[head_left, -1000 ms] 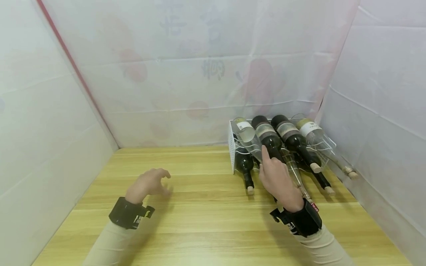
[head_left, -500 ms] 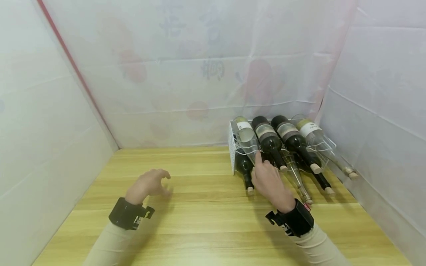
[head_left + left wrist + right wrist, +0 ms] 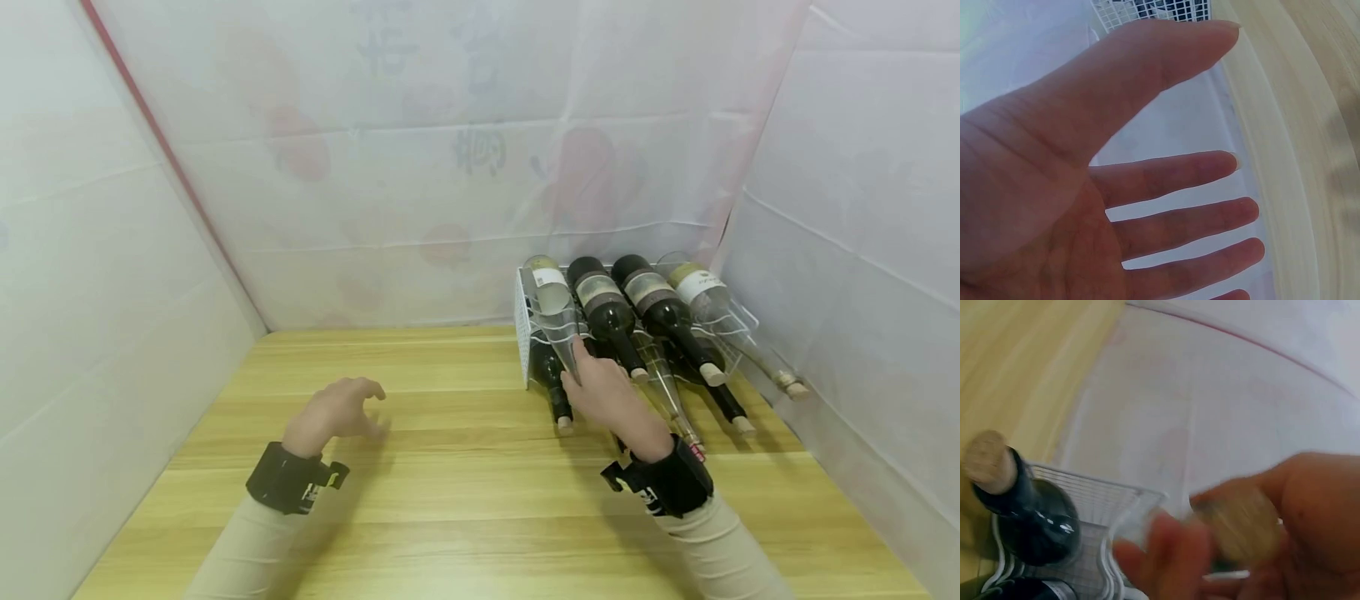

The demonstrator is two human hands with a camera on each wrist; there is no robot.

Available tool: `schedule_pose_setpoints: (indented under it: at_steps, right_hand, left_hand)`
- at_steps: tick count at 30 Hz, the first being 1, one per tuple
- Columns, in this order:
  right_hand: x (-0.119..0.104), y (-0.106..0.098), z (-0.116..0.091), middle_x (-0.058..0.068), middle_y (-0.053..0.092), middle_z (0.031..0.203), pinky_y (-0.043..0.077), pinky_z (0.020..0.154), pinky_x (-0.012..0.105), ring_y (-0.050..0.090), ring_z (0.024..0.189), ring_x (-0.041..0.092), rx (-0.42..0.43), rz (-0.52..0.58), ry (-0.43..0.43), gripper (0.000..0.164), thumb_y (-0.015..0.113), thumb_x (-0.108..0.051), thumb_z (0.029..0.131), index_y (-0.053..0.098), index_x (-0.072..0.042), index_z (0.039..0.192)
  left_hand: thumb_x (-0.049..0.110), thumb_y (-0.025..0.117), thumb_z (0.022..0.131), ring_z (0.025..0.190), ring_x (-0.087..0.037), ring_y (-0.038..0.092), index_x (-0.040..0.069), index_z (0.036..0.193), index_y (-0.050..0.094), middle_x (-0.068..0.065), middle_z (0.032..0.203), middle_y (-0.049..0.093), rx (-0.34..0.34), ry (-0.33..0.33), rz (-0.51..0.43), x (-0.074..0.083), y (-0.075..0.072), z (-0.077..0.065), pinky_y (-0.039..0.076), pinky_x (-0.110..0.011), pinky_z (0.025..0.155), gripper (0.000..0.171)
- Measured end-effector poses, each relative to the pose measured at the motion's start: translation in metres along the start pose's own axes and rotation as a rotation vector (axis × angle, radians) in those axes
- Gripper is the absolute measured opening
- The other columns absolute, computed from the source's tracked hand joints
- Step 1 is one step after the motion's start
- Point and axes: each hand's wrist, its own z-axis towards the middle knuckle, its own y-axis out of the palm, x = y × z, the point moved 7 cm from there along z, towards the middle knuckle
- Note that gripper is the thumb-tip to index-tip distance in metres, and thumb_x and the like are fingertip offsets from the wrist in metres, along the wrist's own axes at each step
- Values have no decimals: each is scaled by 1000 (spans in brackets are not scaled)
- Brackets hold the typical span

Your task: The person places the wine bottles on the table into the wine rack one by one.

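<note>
A clear glass wine bottle (image 3: 552, 296) with a white label lies in the upper left place of a white wire wine rack (image 3: 522, 333). My right hand (image 3: 609, 393) grips its neck, the index finger lying along the glass. In the right wrist view, the bottle's cork (image 3: 1241, 528) shows between the fingers and thumb, blurred. Below this bottle, a dark wine bottle (image 3: 551, 371) lies in the lower row with its cork facing me. My left hand (image 3: 333, 417) hovers over the wooden table, holding nothing; the left wrist view shows its fingers (image 3: 1172, 181) spread and nearly straight.
Two dark bottles (image 3: 609, 312) and another clear bottle (image 3: 705, 292) lie along the rack's top row. More bottles fill the lower row, necks jutting out over the table (image 3: 420, 500). White sheet walls (image 3: 375, 208) stand behind and at both sides.
My right hand has moved left with the clear bottle's neck, so the bottle now points straighter toward me, less slanted across the dark one beside it. The left hand has stayed in place.
</note>
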Motion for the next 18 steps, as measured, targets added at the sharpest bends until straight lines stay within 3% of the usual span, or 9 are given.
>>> schedule_pose_setpoints:
  at_steps: [4,7,11,14,18]
  right_hand:
    - [11,0,0,3,57,60,41,49,29,55,49,15,-189,181,60,75,47,-29,109,6,5,163]
    - [15,1,-1,8,68,74,56,60,34,68,61,17,-255,269,72,77,46,-28,109,2,6,162]
    - [15,0,-3,9,70,78,63,73,36,73,66,17,-286,331,75,75,47,-25,109,4,10,161]
    - [14,0,-5,10,66,76,65,75,37,71,64,17,-301,368,85,74,46,-22,108,5,10,161]
    - [11,-3,-7,20,74,97,65,79,40,73,65,20,-284,366,80,73,49,-20,107,10,12,160]
  left_hand:
    - [34,88,77,121,-49,61,2,133,64,-26,136,64,0,-3,-1,0,0,0,57,-61,93,68]
    - [33,88,77,120,-49,62,2,133,64,-26,135,64,-1,-1,-1,-1,0,0,57,-60,92,68]
    - [32,87,78,119,-48,62,2,132,64,-26,135,65,-1,3,-3,-1,1,0,57,-59,92,66]
    - [31,86,79,119,-48,63,2,132,64,-26,135,65,0,4,-5,-1,1,1,58,-59,91,65]
    - [31,85,80,119,-47,63,3,132,64,-26,135,65,0,9,-6,0,1,1,58,-58,91,63]
